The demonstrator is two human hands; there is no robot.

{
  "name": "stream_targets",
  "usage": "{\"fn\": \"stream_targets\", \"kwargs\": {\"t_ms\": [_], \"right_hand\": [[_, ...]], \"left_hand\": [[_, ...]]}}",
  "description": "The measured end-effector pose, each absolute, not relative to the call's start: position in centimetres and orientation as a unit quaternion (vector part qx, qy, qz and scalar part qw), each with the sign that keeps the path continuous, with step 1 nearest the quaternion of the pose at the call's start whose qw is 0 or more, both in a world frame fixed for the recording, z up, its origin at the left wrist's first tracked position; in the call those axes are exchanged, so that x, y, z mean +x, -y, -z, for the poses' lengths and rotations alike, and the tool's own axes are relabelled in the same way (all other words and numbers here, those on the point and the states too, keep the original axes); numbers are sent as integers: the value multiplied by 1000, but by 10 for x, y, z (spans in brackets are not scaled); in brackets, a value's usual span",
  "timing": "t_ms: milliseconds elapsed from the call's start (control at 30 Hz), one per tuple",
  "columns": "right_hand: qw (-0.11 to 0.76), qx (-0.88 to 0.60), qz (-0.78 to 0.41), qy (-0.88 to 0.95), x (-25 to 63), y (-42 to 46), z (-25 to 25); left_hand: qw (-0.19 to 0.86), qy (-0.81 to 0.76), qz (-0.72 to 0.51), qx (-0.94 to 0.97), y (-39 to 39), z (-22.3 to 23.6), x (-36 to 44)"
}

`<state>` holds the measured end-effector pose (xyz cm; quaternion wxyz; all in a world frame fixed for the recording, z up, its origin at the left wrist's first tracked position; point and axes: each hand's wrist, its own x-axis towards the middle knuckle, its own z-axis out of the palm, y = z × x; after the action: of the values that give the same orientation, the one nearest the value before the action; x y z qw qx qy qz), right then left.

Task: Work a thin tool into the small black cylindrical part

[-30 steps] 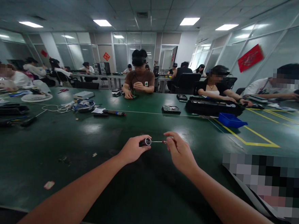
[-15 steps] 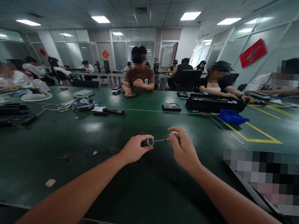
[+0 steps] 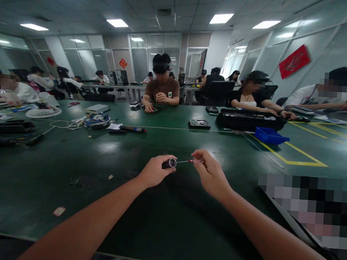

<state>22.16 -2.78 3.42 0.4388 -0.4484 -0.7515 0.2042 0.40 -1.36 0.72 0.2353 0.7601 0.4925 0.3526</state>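
Observation:
My left hand (image 3: 156,171) is closed around a small dark cylinder (image 3: 169,163) with a silvery ring at its end, which faces me. Its inner parts are too small to make out. Between the fingers of my right hand (image 3: 210,169) is a thin screwdriver (image 3: 186,161) with a red collar. The metal shaft points left and its tip meets the rim of the cylinder; I cannot tell whether it goes inside. Both hands are held above the green table (image 3: 154,227).
A hard drive (image 3: 199,124) lies ahead, with a long black housing (image 3: 249,121) and a blue bin (image 3: 270,136) to the right. Tools (image 3: 130,129) and a cable (image 3: 68,124) lie left. A person (image 3: 163,89) sits opposite. Paper scraps (image 3: 59,211) lie near my left arm.
The cylinder has turned slightly and shifted a little left in my left hand. My right fingers have curled in closer around the screwdriver, which has moved slightly left.

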Motion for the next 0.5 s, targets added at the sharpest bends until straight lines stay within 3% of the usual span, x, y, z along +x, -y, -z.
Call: {"fn": "stream_targets", "kwargs": {"t_ms": [333,500], "right_hand": [[454,-459,-211,734,219,29,-34],[494,-451,-330,666,217,23,-33]], "left_hand": [[236,-484,-345,769,13,-4,5],[200,-479,-331,788,14,-5,6]]}}
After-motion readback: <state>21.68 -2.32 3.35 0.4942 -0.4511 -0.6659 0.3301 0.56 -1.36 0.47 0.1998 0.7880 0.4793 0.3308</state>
